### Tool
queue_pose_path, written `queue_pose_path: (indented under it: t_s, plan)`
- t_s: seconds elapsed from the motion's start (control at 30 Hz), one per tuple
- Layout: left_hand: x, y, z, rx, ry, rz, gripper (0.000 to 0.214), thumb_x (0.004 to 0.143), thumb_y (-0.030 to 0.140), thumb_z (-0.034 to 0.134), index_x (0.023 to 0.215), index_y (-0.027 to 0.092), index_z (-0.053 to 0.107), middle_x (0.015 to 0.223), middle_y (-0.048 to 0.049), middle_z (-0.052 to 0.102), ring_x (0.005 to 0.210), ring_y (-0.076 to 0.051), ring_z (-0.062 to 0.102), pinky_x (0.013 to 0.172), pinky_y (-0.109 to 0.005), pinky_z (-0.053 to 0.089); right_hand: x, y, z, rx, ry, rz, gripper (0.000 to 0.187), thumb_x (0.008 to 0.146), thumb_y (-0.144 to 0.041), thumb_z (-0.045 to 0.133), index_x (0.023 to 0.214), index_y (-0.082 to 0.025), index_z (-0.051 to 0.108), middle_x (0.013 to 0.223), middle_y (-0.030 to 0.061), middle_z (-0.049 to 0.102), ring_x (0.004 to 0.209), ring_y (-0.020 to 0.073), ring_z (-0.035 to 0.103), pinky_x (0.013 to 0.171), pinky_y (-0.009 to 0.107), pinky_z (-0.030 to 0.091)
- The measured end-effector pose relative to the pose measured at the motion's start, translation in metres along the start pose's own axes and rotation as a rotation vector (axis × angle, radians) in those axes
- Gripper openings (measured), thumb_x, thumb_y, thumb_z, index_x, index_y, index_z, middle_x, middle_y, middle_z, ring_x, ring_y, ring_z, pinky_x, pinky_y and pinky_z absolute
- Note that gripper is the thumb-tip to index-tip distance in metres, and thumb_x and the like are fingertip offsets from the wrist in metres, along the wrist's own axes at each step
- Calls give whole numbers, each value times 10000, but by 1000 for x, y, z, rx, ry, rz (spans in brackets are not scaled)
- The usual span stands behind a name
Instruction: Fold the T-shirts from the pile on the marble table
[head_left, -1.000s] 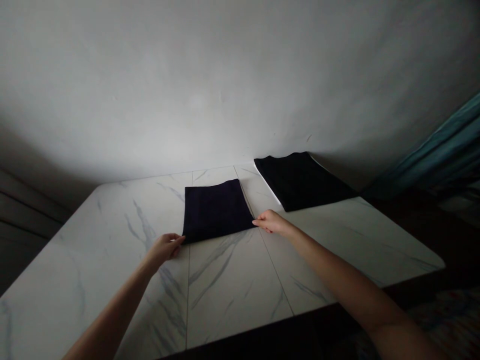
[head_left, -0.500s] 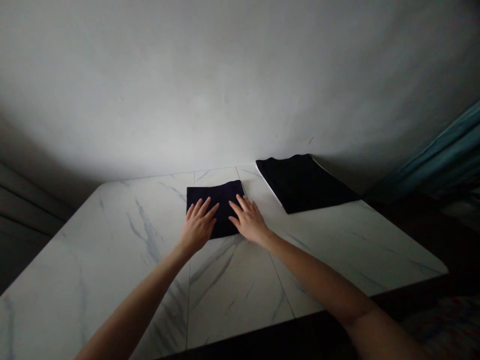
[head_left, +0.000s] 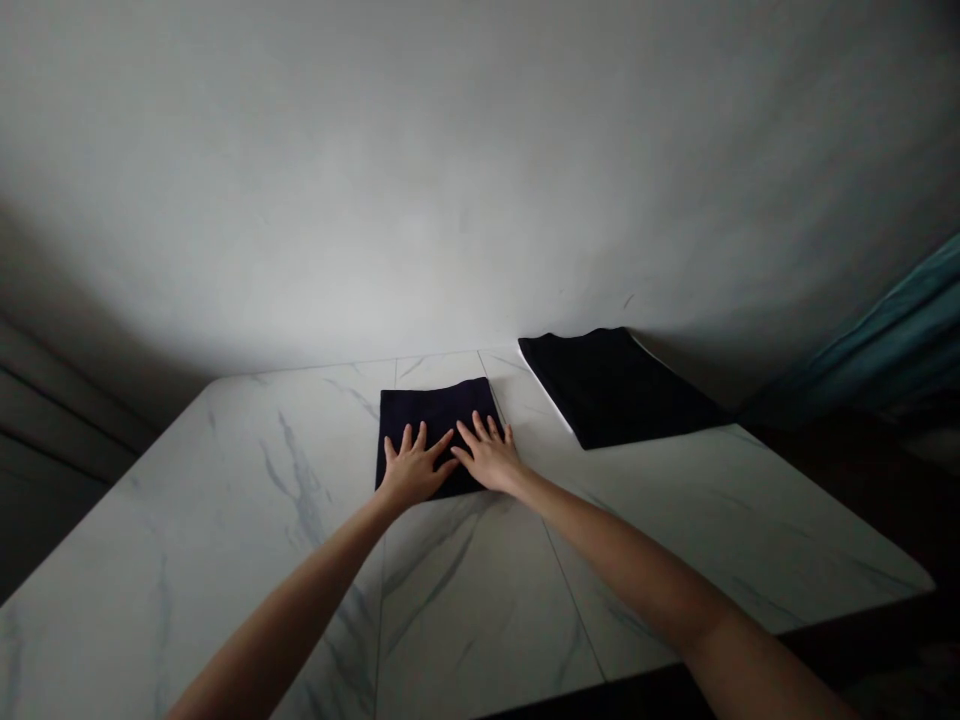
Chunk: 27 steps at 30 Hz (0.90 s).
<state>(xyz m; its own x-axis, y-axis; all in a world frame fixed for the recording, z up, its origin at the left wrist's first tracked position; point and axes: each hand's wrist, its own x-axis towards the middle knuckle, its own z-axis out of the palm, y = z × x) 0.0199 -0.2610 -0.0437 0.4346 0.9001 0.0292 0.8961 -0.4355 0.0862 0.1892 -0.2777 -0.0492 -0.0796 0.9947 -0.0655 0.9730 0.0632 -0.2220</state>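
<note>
A small folded dark cloth (head_left: 435, 410) lies on the white marble-patterned table (head_left: 247, 520) near the wall. My left hand (head_left: 411, 468) rests flat on the cloth's near left part, fingers spread. My right hand (head_left: 487, 458) lies flat on its near right part, fingers stretched out, almost touching the left hand. Neither hand grips anything.
A second folded black cloth (head_left: 611, 385) lies at the table's far right against the grey wall (head_left: 450, 200). A teal curtain (head_left: 885, 350) hangs at the right. The table's dark near edge (head_left: 862, 620) runs along the lower right.
A second ago my hands pinched the near corners of a larger dark cloth; it was folded away from me, and both hands now lie flat on the smaller fold.
</note>
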Motion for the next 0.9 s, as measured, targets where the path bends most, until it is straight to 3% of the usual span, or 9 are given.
queue_pose_path:
  t_s: [0.17,0.37,0.47,0.63,0.8,0.9]
  plan:
    - [36,-12,-4,42,165,-90,572,996,463,352,1528,250,361,1611,-133,279,1485,-371,223,1183,-571,197,42,2,-10,-38,152,-26,700,999,-554,308,1566,-146,255,1644,156,90,1518,313,82,1201,532,67]
    - [44,-25,22,49,157,-152,611,967,542,391,1522,289,365,1621,-123,250,1474,-390,244,1167,-568,230,62,13,5,-9,130,-13,726,970,-628,326,1559,-204,295,1648,135,112,1509,323,134,1200,492,105]
    - [50,-24,21,39,130,-181,602,958,549,412,1508,305,392,1612,-124,274,1466,-403,259,1154,-588,239,68,15,5,-7,90,-3,745,964,-644,318,1563,-203,282,1649,136,106,1510,326,129,1198,501,101]
    - [73,-35,10,68,198,-209,586,986,444,382,1508,178,404,1578,-181,332,1461,-375,287,1181,-520,232,87,18,-1,-5,138,28,749,988,-591,292,1564,-113,254,1634,171,154,1510,306,136,1207,453,103]
    - [86,-56,21,47,190,-199,623,987,458,358,1521,137,361,1578,-185,323,1475,-326,275,1179,-503,260,101,28,-1,19,111,15,755,980,-611,288,1579,-158,209,1649,130,113,1519,275,102,1212,423,116]
    - [87,-57,19,30,163,-196,644,981,476,370,1530,140,341,1588,-186,301,1480,-329,256,1179,-511,255,100,29,-6,5,89,8,736,989,-595,280,1580,-165,202,1649,127,110,1519,275,101,1211,440,127]
